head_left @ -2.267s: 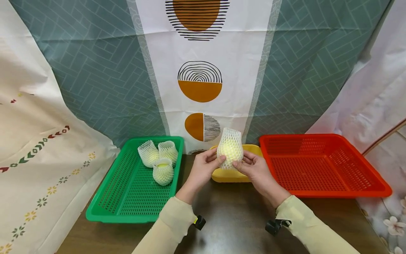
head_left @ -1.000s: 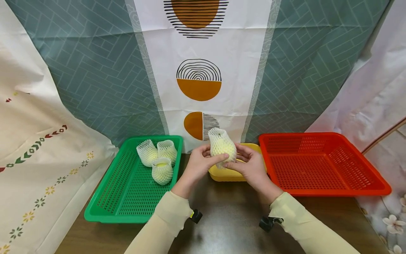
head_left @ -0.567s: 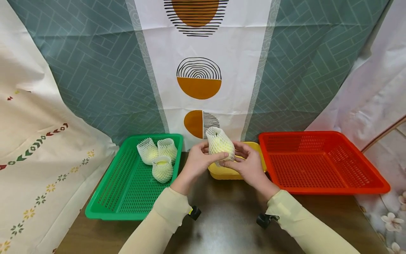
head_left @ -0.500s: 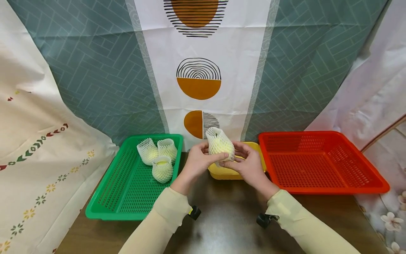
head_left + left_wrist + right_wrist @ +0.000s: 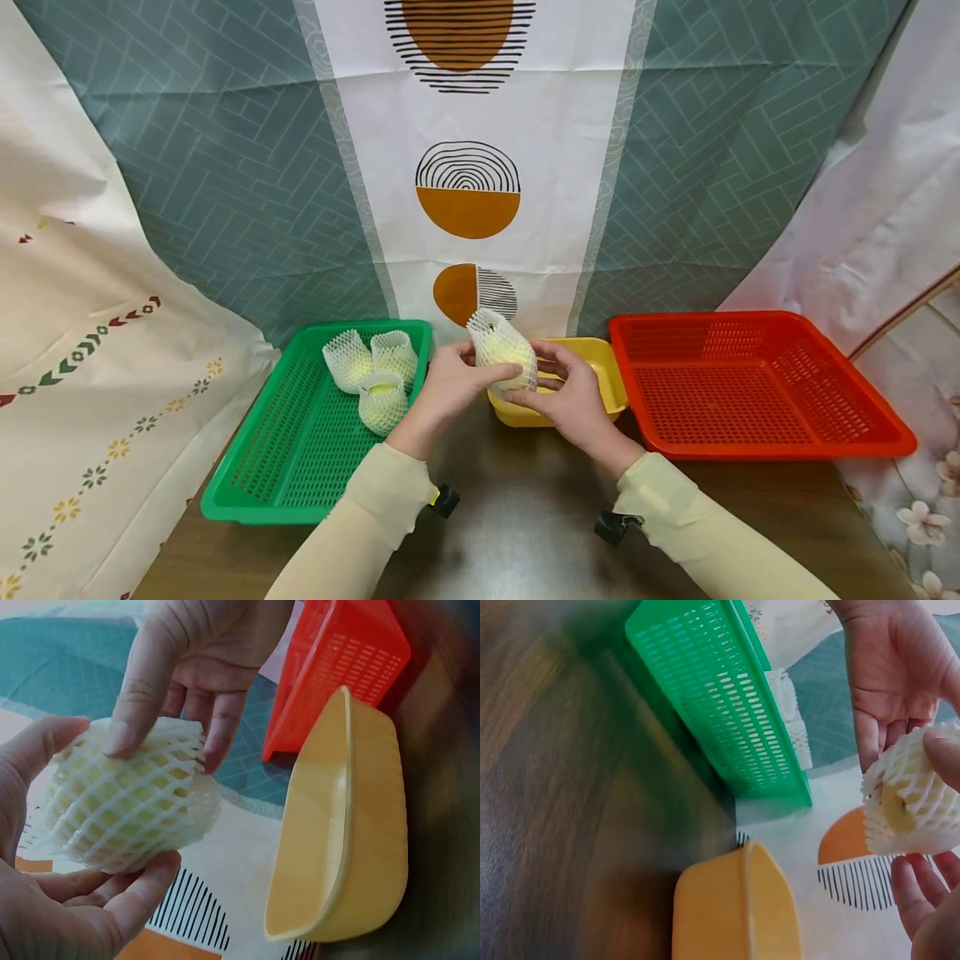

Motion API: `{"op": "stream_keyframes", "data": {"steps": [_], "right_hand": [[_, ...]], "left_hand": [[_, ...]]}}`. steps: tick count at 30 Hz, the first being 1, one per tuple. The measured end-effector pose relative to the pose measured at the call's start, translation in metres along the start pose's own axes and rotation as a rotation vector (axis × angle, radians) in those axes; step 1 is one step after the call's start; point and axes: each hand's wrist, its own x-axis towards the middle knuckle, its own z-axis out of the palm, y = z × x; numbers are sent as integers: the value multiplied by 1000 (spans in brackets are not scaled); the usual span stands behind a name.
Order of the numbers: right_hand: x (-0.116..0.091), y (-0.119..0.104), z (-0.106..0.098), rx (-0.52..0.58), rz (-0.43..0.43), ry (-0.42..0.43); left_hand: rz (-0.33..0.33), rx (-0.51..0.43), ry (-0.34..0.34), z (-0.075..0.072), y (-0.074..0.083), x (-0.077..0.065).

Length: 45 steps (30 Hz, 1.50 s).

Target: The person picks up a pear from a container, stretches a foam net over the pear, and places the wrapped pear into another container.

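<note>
Both hands hold a pale yellow-green fruit in a white foam net [image 5: 504, 354] above the yellow tub [image 5: 607, 375]. My left hand [image 5: 447, 387] grips its left side, thumb across the front. From the right, my right hand [image 5: 567, 398] pinches it, with the thumb low and the fingers behind. The net's loose open end tilts up and left, and a dark stem shows inside it. In the left wrist view the netting [image 5: 124, 799] wraps the fruit closely, with fingers above and below.
A green basket [image 5: 247, 467] on the left holds three netted fruits [image 5: 384, 404] near its right wall. On the right stands a red basket [image 5: 720, 400] with no fruit visible in it. A patterned cloth [image 5: 555, 167] hangs behind the brown table [image 5: 517, 517].
Both hands have carried the netted fruit left, and its open end has tipped from upright to leaning left. More of the yellow tub's inside shows. The fruits in the green basket stay put.
</note>
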Motion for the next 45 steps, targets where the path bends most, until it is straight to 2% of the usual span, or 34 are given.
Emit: {"op": "stream_keyframes", "data": {"steps": [4,7,13,21,26,33,38,45], "right_hand": [[-3,-18,5,-6,-51,-22],[-3,-21,10,-6,-77,-30],[1,1,27,3,-65,-22],[3,14,64,-60,-61,-100],[1,19,90,-91,-73,-164],[-6,28,122,-149,-45,-242],[-11,37,132,-216,-3,-299],[-15,46,135,-211,15,-317]], "left_hand": [[26,-3,6,-13,-2,-1],[37,-6,11,-25,-3,-3],[14,40,69,-58,-5,-9],[1,79,207,-104,-5,-13],[-12,105,233,-119,-8,-14],[-38,112,287,-142,-21,-18],[-52,109,321,-154,-28,-20],[-45,98,369,-165,-34,-18]]}}
